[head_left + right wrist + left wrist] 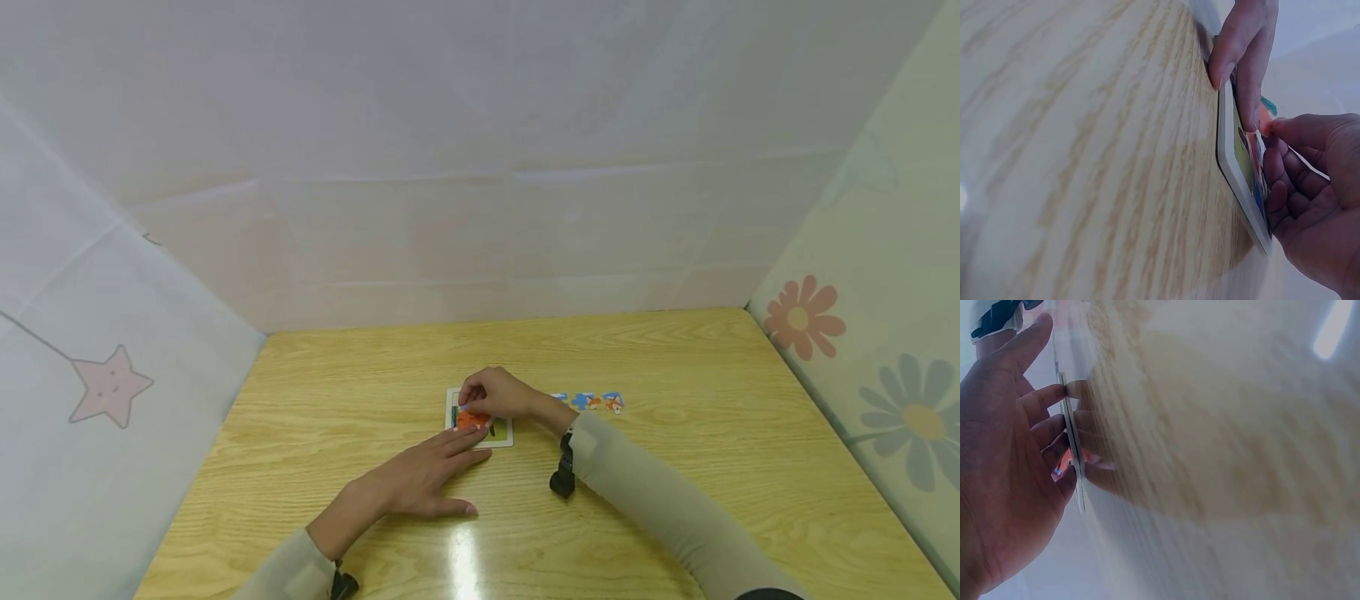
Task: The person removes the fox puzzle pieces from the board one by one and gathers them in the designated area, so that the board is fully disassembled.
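A white-rimmed puzzle board lies on the table, with orange and green picture parts showing inside its border. My left hand rests at its near left side, fingers stretched over the rim, with fingertips on the board. Over the board's far part is my right hand. In the right wrist view, its thumb and forefinger pinch a small orange and green puzzle piece, tilted up from the board. The left fingertips press right beside that piece. Both hands hide much of the picture.
To the right of the board, several loose puzzle pieces with blue and fox pictures lie in a row. The wooden table meets a pale cloth wall at the back, with printed cloth at both sides.
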### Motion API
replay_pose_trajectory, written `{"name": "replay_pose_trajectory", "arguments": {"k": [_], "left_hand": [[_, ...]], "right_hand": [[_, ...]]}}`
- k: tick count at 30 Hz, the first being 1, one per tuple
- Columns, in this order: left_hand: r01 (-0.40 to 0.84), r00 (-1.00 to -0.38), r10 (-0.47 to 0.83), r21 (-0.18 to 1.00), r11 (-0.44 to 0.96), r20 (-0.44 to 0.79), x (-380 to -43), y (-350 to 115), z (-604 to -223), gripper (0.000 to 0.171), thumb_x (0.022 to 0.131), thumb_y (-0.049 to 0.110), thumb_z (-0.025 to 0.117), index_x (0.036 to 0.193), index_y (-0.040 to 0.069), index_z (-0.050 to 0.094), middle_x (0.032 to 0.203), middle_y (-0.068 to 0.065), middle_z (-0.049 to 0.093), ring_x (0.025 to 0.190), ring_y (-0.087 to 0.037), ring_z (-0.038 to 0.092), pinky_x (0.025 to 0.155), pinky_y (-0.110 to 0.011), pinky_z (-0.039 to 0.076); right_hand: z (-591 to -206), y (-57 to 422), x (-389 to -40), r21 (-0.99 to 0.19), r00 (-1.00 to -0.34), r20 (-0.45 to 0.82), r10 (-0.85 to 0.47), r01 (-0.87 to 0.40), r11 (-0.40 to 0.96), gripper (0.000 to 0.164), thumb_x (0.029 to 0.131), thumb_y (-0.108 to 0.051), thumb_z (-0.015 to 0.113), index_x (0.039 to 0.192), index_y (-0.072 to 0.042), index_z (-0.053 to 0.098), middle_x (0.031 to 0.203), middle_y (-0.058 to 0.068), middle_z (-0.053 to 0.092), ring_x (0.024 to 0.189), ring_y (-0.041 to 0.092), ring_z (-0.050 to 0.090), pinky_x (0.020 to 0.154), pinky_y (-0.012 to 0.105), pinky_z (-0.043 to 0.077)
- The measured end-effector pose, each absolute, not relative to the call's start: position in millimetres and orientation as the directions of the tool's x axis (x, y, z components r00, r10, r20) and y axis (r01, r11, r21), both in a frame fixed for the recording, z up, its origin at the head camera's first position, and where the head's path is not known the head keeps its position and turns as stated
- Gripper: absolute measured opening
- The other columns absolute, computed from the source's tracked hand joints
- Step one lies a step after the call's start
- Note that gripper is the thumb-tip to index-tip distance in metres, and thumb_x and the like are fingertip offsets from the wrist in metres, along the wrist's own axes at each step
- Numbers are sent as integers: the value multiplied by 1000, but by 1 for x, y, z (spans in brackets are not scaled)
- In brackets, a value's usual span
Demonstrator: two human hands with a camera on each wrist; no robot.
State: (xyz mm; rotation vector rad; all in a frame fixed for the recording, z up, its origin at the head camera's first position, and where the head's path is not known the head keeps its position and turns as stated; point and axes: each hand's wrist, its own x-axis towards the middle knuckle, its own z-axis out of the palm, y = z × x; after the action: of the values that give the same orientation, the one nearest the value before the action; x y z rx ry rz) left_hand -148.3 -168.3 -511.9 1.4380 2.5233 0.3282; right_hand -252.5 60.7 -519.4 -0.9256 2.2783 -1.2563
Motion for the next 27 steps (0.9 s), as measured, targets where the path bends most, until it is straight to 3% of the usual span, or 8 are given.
{"name": "replay_pose_trajectory", "arguments": {"k": [17,27], "left_hand": [[808,-505,858,301,507,-92,-148,-168,-510,83,101,67,58,164,16,41,177,-5,20,161,-32,24,128,-52,29],[803,-507,856,307,512,-100,-147,-168,-510,84,100,67,59,164,15,41,177,-6,19,162,-31,21,130,-51,26]], "right_hand": [[-521,73,-256,-867,-741,15,-671,-344,360,11,102,-3,68,109,-2,77,99,4,76,88,11,68,82,25,57],[-516,90,-253,-868,-740,25,-672,-350,353,9,102,-7,70,108,-4,77,98,2,75,87,13,69,80,26,58]]}}
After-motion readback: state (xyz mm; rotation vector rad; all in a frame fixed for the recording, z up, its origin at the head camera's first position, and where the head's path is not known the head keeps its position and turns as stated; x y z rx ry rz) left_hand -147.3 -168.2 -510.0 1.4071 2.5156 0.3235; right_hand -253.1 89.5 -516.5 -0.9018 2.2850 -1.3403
